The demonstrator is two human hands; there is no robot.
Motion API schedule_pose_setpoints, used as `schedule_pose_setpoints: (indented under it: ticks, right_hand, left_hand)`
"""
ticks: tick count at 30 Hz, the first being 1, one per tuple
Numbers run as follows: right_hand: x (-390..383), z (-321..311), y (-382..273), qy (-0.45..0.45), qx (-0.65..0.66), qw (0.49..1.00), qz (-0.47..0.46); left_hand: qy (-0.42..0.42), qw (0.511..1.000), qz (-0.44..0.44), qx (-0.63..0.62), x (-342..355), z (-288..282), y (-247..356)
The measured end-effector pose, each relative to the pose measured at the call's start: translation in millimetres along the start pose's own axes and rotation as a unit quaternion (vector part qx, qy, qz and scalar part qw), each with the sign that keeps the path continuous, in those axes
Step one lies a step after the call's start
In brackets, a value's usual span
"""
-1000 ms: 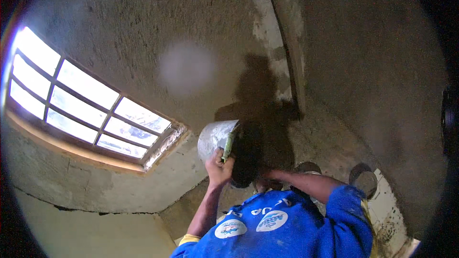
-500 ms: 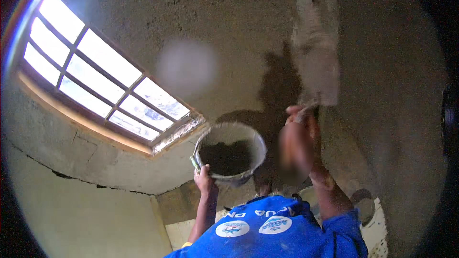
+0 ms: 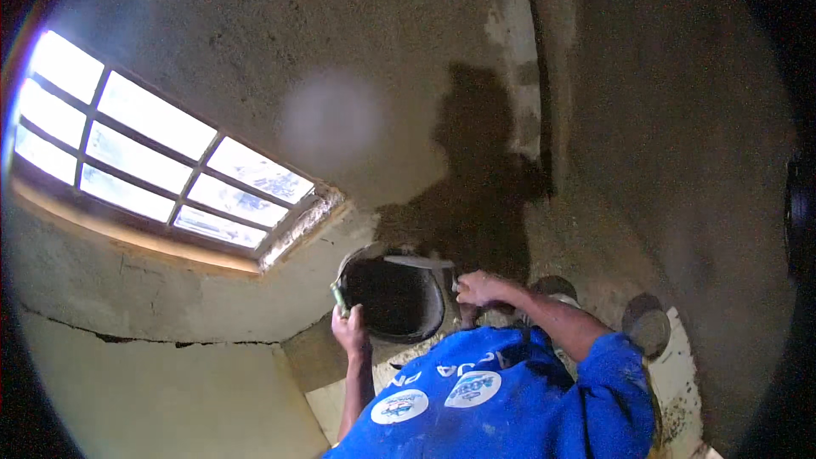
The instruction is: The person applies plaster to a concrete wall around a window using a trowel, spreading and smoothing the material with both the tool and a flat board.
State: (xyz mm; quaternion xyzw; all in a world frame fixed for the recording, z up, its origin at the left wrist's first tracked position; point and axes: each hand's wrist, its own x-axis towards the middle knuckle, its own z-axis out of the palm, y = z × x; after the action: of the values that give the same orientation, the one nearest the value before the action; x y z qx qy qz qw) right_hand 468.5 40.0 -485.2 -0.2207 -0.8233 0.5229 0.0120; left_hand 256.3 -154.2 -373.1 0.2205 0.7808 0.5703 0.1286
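Note:
My left hand (image 3: 350, 331) is closed round the green grip (image 3: 337, 294) on the side of a dark bucket (image 3: 435, 310), holding it up in front of me. The bucket's mouth is turned toward me and its inside is in deep shadow, so I cannot tell how full it is. At the bucket's far right rim, my right hand (image 3: 483, 287) grips the handle of a trowel. The flat grey trowel blade (image 3: 419, 263) points left across the top of the bucket's opening.
A barred window (image 3: 161, 157) lets in bright light at the left. Ahead stands a rough plastered wall (image 3: 340, 25) with a paler vertical strip (image 3: 523, 85) and a dark groove beside it. Round containers (image 3: 648, 327) stand low at the right, beside a pale spattered surface (image 3: 680, 374).
My right hand has come down from the pale wall strip to the bucket's rim, bringing the trowel over its mouth. The bucket sits slightly lower, and the view has shifted.

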Motion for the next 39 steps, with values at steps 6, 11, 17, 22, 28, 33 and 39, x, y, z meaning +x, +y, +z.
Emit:
schedule_pose_setpoints:
  ticks: [6,11,17,22,28,33,39]
  right_hand:
    - [-13.1,18.0,-18.8,-0.083,-0.123,0.986,0.078]
    - [-28.6,46.7,14.3,-0.054,-0.02,0.998,0.037]
    - [-44.9,8.5,85.2,0.039,0.185,0.971,0.146]
    - [-68.7,11.9,73.2,-0.084,0.407,0.896,0.152]
    - [-107.5,-21.6,-12.7,-0.159,0.634,0.754,0.066]
    - [-162.4,-100.2,-109.1,0.085,0.65,0.752,-0.073]
    - [-76.1,-196.1,-102.0,0.669,0.137,0.713,-0.158]
  left_hand:
    - [-0.198,0.968,0.097,0.124,-6.8,55.7,22.8]
    - [-0.246,0.884,0.3,0.261,-9.4,111.4,72.0]
    - [-0.236,0.899,0.335,0.156,-39.1,148.7,105.9]
    - [-0.308,0.846,0.391,0.192,-51.6,171.5,110.0]
    - [-0.301,0.863,0.374,0.16,-25.6,152.4,104.8]
    - [-0.148,0.962,-0.058,-0.22,24.6,115.3,67.0]
    - [-0.001,0.957,-0.139,-0.254,18.6,50.4,20.6]
